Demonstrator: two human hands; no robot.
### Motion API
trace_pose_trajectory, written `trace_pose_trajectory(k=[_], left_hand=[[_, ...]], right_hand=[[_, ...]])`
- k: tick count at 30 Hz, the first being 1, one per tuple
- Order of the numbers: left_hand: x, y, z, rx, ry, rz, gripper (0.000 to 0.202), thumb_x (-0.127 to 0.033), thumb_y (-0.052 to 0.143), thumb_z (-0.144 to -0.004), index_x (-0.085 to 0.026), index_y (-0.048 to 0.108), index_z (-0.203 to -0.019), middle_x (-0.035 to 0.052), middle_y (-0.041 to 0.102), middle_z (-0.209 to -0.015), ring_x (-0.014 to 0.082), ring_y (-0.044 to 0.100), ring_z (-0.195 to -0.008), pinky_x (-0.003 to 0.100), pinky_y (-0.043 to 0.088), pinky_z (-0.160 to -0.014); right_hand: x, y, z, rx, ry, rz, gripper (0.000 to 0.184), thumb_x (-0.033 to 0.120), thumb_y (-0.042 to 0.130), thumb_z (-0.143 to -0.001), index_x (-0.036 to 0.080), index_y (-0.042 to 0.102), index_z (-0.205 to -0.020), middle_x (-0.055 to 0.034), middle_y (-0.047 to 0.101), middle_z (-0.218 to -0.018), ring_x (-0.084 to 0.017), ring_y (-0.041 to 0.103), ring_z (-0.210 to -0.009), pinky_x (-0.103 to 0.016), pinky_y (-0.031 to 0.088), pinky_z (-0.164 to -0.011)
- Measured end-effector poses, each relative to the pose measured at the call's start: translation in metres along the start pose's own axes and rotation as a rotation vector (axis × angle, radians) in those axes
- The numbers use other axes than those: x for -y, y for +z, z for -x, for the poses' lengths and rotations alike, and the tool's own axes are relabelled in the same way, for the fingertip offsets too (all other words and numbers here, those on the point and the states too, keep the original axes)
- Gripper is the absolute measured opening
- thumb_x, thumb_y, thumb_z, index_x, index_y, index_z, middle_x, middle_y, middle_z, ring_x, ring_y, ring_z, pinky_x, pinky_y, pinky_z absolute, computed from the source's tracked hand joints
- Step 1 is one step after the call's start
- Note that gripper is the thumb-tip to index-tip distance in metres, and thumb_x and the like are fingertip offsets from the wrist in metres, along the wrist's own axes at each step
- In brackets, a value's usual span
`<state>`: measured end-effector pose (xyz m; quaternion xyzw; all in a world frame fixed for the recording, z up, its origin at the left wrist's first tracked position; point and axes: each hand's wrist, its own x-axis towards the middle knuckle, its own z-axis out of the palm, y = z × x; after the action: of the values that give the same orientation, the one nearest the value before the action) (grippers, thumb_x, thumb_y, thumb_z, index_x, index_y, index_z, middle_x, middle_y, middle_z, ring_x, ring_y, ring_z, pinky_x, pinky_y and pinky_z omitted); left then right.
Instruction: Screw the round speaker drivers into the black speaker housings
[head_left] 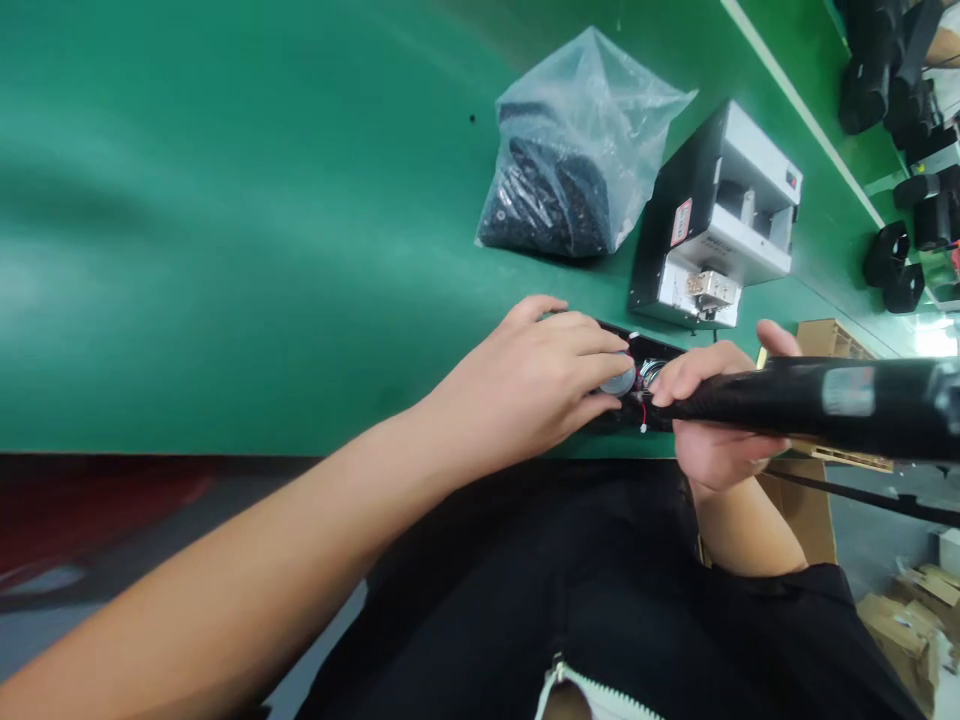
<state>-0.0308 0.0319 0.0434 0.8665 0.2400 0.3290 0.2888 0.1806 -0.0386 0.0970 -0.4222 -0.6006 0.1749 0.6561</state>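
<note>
My left hand (536,380) rests on a black open housing (652,352) at the green table's near edge, fingers pinched on a small round silver part (618,381) inside it. Thin red and white wires (643,415) show beside that part. My right hand (716,415) is wrapped round a long black electric screwdriver (840,405), whose tip end lies over the housing next to the silver part. The screwdriver's body runs off to the right edge of the view.
A clear plastic bag of small black parts (570,170) lies on the green table (225,220) behind my hands. A grey and white screw feeder box (716,225) stands to its right. Cardboard boxes (911,620) and a wooden pallet sit at the lower right; black items line the far right.
</note>
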Motion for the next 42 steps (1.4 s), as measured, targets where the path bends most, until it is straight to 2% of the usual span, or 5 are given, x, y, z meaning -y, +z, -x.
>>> trace_pose_trajectory(k=[6, 21, 26, 33, 42], left_hand=[[0.016, 0.007, 0.042, -0.092, -0.153, 0.000, 0.128, -0.063, 0.097, -0.100, -0.034, 0.019, -0.198, 0.0232, 0.048, -0.194, 0.0522, 0.057, -0.172, 0.071, 0.060, -0.136], [-0.011, 0.061, 0.036, -0.231, 0.042, -0.076, 0.076, -0.006, 0.098, -0.090, -0.030, 0.073, -0.158, 0.0166, 0.035, -0.203, 0.0507, 0.050, -0.180, 0.074, 0.061, -0.138], [-0.014, 0.058, 0.036, -0.223, 0.121, -0.153, 0.061, -0.012, 0.093, -0.100, -0.026, 0.072, -0.155, 0.0162, 0.067, -0.181, 0.0455, 0.056, -0.177, 0.071, 0.066, -0.135], [-0.012, 0.061, 0.033, -0.285, 0.073, -0.136, 0.076, -0.017, 0.095, -0.100, -0.028, 0.063, -0.168, 0.0212, 0.030, -0.204, 0.0489, 0.057, -0.176, 0.069, 0.069, -0.133], [-0.009, 0.064, 0.033, -0.279, 0.060, -0.150, 0.060, -0.023, 0.094, -0.101, -0.026, 0.069, -0.155, 0.0215, 0.040, -0.199, 0.0480, 0.060, -0.173, 0.064, 0.071, -0.130]], right_hand=[[0.015, -0.033, -0.087, -0.222, -0.181, 0.078, 0.065, 0.077, 0.028, -0.119, 0.042, 0.078, -0.138, 0.0070, 0.058, -0.080, -0.010, 0.063, -0.049, -0.026, 0.062, -0.055], [-0.033, -0.010, -0.116, -0.129, -0.029, 0.037, 0.059, 0.090, 0.049, -0.108, 0.043, 0.063, -0.140, 0.0063, 0.052, -0.070, -0.019, 0.044, -0.040, -0.036, 0.039, -0.036], [-0.035, -0.007, -0.117, -0.174, -0.026, 0.022, 0.057, 0.083, 0.041, -0.114, 0.041, 0.063, -0.147, 0.0056, 0.055, -0.073, -0.016, 0.047, -0.040, -0.034, 0.036, -0.038], [-0.045, -0.012, -0.118, -0.201, -0.139, -0.143, 0.055, 0.080, 0.046, -0.113, 0.037, 0.073, -0.133, 0.0067, 0.058, -0.068, -0.012, 0.047, -0.036, -0.027, 0.039, -0.035], [-0.039, -0.011, -0.114, -0.186, -0.031, -0.039, 0.062, 0.084, 0.048, -0.109, 0.041, 0.057, -0.154, 0.0091, 0.060, -0.067, -0.016, 0.046, -0.035, -0.031, 0.034, -0.035]])
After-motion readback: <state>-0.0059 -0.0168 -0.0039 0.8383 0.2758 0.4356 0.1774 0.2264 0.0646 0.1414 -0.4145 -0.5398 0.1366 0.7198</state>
